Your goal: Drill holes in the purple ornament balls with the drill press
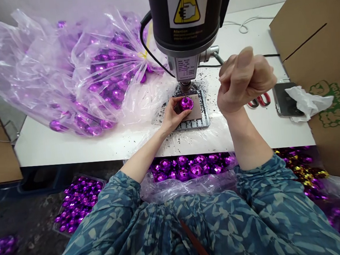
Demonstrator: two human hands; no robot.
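Note:
My left hand [173, 115] pinches a shiny purple faceted ball [186, 103] between thumb and fingers. The ball rests on a small brown board [196, 111] over the grey slotted base plate [206, 121]. Directly above it is the chuck [185, 86] of a bench drill press [191, 32], with the bit reaching down to the ball's top. Raised at the right of the machine, my right hand [244, 79] is closed in a fist around the end of the feed lever [218, 57]; the grip itself is hidden by the fingers.
A large clear bag [104, 66] of purple balls lies left on the white table [101, 148]. Red-handled scissors [263, 99], a phone [284, 100] and crumpled tissue [310, 100] lie right, beside a cardboard box [317, 28]. More balls [195, 170] sit below the table's front edge. Dark shavings surround the base.

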